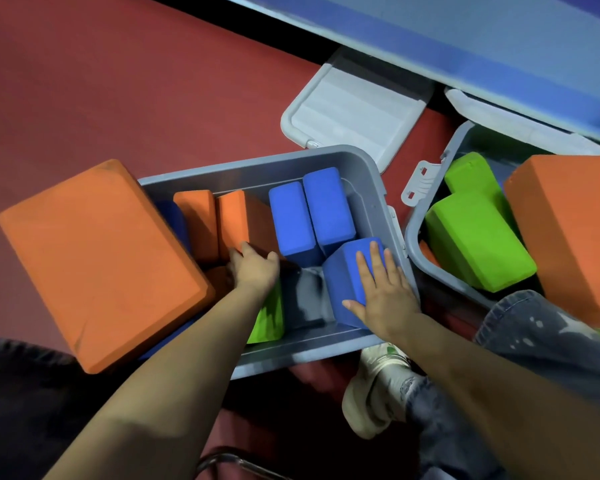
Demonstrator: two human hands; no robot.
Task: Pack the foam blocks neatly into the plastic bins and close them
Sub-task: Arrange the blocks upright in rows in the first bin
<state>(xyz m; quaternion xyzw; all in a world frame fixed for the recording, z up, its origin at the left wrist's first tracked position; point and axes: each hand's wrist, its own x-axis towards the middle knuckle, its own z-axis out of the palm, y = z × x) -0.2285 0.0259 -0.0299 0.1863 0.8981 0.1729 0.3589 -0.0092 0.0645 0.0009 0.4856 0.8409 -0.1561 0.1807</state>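
Inside the open grey plastic bin [368, 168] on the red floor [118, 81], the right hand [383, 292] lay flat, fingers spread, on a tilted blue foam block [343, 268], gripping nothing, while the left hand [253, 268] curled around an upright orange foam block [239, 220].

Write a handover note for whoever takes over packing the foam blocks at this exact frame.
Left hand: fingers on an upright orange block in the near bin.
Right hand: flat on a tilted blue block, same bin.
Done: two blue blocks stand upright.
Left: large orange block overhangs the rim; right bin has loose green blocks. White lid is off, on the floor.
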